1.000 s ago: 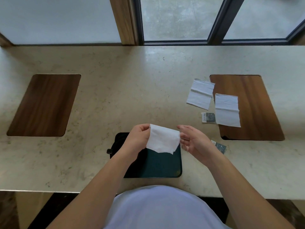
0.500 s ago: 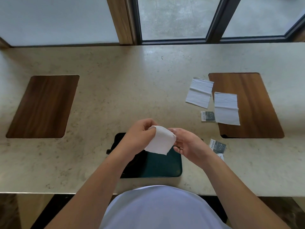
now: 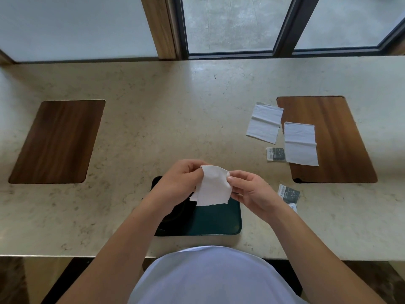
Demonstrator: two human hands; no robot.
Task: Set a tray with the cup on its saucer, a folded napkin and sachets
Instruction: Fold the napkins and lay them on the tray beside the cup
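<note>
A white napkin (image 3: 213, 186), folded over, hangs between both hands above the dark green tray (image 3: 215, 222). My left hand (image 3: 178, 181) pinches its upper left corner and my right hand (image 3: 249, 190) pinches its right edge. The tray lies at the counter's near edge, and something dark and round (image 3: 176, 213) on its left half is mostly hidden under my left forearm. A dark sachet (image 3: 288, 194) lies just right of my right hand, with a pale one (image 3: 292, 207) beside it. Another sachet (image 3: 275, 154) lies farther back.
Two more white napkins (image 3: 264, 122) (image 3: 300, 143) lie flat at the right, one overlapping a wooden inlay (image 3: 335, 139). A second wooden inlay (image 3: 58, 141) is set in the stone counter (image 3: 166, 119) at the left. Windows run along the far edge.
The napkin was spread wide between my hands a second ago. My hands came together and folded it, and it now hangs narrower and doubled over.
</note>
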